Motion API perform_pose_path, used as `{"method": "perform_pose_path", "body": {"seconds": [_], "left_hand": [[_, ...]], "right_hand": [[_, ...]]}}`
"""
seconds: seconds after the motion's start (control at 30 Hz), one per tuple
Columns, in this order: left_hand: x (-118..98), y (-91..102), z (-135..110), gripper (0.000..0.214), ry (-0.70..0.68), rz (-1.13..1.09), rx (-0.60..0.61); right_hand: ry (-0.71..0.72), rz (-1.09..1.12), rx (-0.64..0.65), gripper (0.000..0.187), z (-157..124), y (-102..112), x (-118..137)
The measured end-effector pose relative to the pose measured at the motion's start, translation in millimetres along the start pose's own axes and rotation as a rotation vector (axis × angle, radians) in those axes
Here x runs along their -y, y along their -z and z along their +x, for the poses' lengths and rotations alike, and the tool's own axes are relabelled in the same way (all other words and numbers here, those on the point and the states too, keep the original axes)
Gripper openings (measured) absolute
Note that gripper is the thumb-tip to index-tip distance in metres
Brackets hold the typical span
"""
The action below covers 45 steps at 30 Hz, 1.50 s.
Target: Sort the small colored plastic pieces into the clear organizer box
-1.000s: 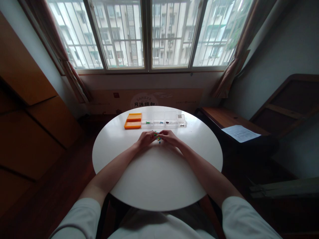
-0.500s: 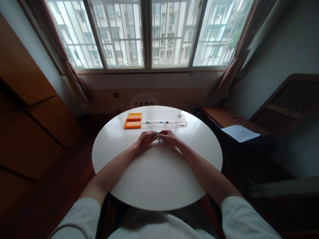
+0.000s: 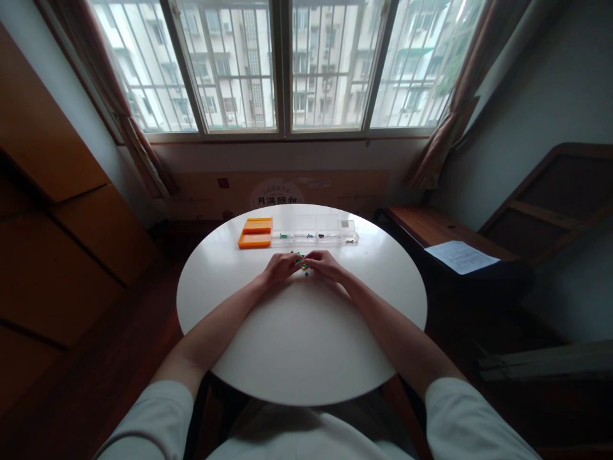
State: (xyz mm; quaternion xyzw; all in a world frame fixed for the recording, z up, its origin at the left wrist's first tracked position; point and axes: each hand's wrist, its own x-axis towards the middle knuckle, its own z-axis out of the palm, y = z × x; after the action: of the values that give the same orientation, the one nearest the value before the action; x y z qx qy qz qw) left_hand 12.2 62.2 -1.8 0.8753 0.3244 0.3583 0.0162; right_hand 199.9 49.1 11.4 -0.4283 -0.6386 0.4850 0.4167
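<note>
My left hand (image 3: 282,266) and my right hand (image 3: 326,263) meet at a small heap of coloured pieces (image 3: 305,267) on the white round table (image 3: 301,338). The fingers of both hands are curled and pinched together over the heap. Whatever sits between the fingertips is too small to name. Green, yellow and blue bits show between and below the fingers; the rest of the heap is hidden by the hands. Just beyond the hands lie the clear compartment boxes (image 3: 330,223), with green, blue and dark small pieces in separate compartments.
An orange tray (image 3: 255,241) adjoins the clear boxes on their left. Right of the table, a sheet of paper (image 3: 460,257) lies on a wooden bench (image 3: 431,223). A barred window (image 3: 282,70) and a printed cardboard panel (image 3: 345,185) stand behind the table.
</note>
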Motion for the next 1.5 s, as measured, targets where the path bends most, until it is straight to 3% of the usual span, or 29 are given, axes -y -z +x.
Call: {"method": "perform_pose_path", "body": {"seconds": [1.5], "left_hand": [[-0.3,0.3,-0.5,0.026,0.000,0.008,0.004]], "right_hand": [[-0.001,-0.027,0.008,0.029,-0.4,0.0,1.1]]}}
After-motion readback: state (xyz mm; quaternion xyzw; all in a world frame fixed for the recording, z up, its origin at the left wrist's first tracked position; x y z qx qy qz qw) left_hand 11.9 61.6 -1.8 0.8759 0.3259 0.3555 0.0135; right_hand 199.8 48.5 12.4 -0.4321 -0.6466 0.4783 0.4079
